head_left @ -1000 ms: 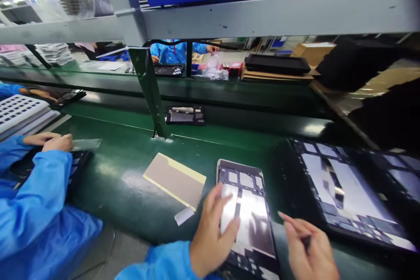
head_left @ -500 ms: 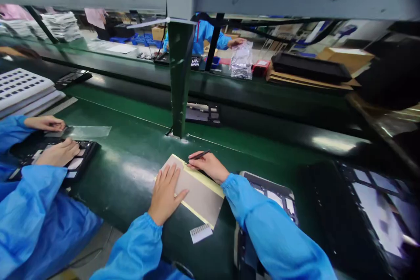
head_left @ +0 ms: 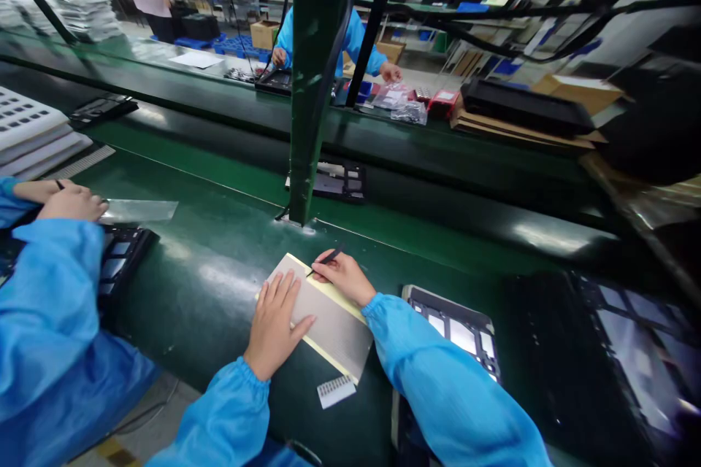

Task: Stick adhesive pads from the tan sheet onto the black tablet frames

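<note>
A grey sheet (head_left: 336,317) with pale yellow edges lies slantwise on the green bench. My left hand (head_left: 274,322) rests flat on its left part, fingers stretched out. Between the fingers of my right hand (head_left: 346,277) is a thin black pen-like tool, probably tweezers (head_left: 331,256), its tip down at the sheet's far yellow edge. Whether the tip grips anything is too small to tell. Just below the sheet's near corner lies a small white label strip (head_left: 336,391) with a row of grey marks.
A black-framed part (head_left: 457,328) lies by my right forearm, a larger dark tray (head_left: 629,350) farther right. A green post (head_left: 307,102) rises beyond the sheet. To the left, a co-worker's hands (head_left: 71,201) are over another black frame (head_left: 123,255); white trays (head_left: 33,131) are stacked behind.
My view has tipped slightly downward. Both my hands stay almost in place at the sheet. The co-worker at left has brought both hands together; the person opposite has lowered a clear bag.
</note>
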`<state>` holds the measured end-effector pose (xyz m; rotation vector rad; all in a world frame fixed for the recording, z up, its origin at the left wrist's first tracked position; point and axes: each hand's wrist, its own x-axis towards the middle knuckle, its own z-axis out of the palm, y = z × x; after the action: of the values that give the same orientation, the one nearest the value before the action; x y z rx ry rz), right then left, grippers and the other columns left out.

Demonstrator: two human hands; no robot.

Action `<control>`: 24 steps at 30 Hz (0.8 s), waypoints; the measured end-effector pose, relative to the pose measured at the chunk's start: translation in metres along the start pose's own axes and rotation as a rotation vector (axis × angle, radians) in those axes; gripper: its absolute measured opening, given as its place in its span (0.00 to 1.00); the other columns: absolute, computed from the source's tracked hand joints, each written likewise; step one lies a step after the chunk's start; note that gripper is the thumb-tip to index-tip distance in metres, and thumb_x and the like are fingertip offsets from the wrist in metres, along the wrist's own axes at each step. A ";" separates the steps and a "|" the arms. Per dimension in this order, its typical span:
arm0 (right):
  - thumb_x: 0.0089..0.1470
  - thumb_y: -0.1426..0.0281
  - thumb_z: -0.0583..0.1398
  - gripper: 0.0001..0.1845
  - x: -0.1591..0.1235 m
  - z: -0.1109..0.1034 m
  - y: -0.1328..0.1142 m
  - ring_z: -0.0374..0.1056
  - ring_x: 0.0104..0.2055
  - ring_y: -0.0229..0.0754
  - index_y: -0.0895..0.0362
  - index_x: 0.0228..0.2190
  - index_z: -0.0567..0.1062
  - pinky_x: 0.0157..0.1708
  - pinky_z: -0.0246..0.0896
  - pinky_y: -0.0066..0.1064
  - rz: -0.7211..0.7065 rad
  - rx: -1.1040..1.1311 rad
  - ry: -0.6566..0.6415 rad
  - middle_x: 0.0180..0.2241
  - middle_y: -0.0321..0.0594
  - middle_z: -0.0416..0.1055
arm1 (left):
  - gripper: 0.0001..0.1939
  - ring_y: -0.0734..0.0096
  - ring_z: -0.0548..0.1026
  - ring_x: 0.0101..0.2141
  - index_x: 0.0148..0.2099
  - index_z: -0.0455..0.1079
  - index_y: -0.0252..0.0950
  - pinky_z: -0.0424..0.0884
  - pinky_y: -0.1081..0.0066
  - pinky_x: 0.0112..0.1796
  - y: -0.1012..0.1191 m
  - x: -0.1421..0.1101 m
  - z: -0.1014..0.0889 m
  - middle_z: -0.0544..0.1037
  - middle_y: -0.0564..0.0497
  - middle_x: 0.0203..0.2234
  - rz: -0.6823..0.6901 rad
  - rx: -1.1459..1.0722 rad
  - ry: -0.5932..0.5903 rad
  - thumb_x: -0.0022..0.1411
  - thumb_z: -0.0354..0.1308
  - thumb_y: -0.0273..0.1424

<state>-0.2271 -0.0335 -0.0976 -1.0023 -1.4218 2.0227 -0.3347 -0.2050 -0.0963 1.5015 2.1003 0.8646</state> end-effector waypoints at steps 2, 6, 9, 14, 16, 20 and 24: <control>0.31 0.57 0.76 0.26 -0.001 0.005 -0.004 0.75 0.22 0.37 0.57 0.27 0.73 0.24 0.72 0.26 -0.012 0.006 0.000 0.20 0.31 0.74 | 0.32 0.47 0.53 0.69 0.65 0.66 0.43 0.39 0.47 0.68 0.001 0.002 -0.001 0.60 0.47 0.68 -0.006 -0.010 0.011 0.60 0.63 0.42; 0.34 0.55 0.75 0.25 -0.036 -0.005 -0.037 0.76 0.24 0.38 0.56 0.29 0.75 0.27 0.75 0.29 -0.100 0.025 0.046 0.23 0.32 0.76 | 0.29 0.43 0.57 0.67 0.60 0.70 0.44 0.42 0.46 0.67 -0.002 0.006 -0.008 0.64 0.45 0.66 0.016 -0.054 0.057 0.57 0.66 0.42; 0.43 0.56 0.73 0.21 -0.101 -0.041 -0.065 0.78 0.27 0.40 0.56 0.33 0.77 0.32 0.77 0.35 -0.242 -0.035 0.109 0.29 0.36 0.78 | 0.23 0.42 0.59 0.66 0.53 0.75 0.44 0.43 0.44 0.67 0.005 -0.001 -0.009 0.69 0.44 0.63 0.080 -0.102 0.181 0.55 0.67 0.41; 0.46 0.59 0.73 0.16 -0.227 -0.110 -0.040 0.78 0.30 0.45 0.55 0.31 0.78 0.34 0.78 0.41 -0.309 -0.192 0.442 0.30 0.39 0.78 | 0.11 0.43 0.71 0.58 0.42 0.79 0.47 0.53 0.43 0.65 0.060 -0.060 0.024 0.80 0.46 0.50 0.243 -0.356 -0.093 0.54 0.70 0.37; 0.47 0.57 0.72 0.17 -0.264 -0.127 -0.004 0.79 0.34 0.48 0.54 0.31 0.77 0.36 0.78 0.44 -0.297 -0.141 0.658 0.33 0.41 0.79 | 0.20 0.40 0.65 0.63 0.47 0.78 0.47 0.53 0.40 0.65 0.084 -0.090 0.048 0.74 0.46 0.59 0.239 -0.454 -0.343 0.51 0.73 0.39; 0.49 0.57 0.71 0.16 -0.300 -0.139 0.061 0.79 0.39 0.51 0.53 0.32 0.75 0.44 0.76 0.47 -0.324 0.014 0.972 0.33 0.39 0.80 | 0.26 0.38 0.55 0.68 0.50 0.73 0.42 0.57 0.40 0.64 0.105 -0.120 0.089 0.56 0.44 0.70 0.152 -0.456 -0.372 0.49 0.74 0.39; 0.49 0.58 0.71 0.16 -0.295 -0.132 0.079 0.79 0.32 0.46 0.53 0.33 0.75 0.39 0.76 0.42 -0.341 0.100 0.948 0.30 0.36 0.80 | 0.18 0.44 0.65 0.64 0.48 0.69 0.40 0.68 0.48 0.59 0.100 -0.112 0.103 0.60 0.39 0.68 0.258 -0.360 -0.204 0.59 0.68 0.36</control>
<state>0.0627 -0.1973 -0.1102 -1.3056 -0.8681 1.0885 -0.1628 -0.2627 -0.1035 1.6027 1.5315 1.0648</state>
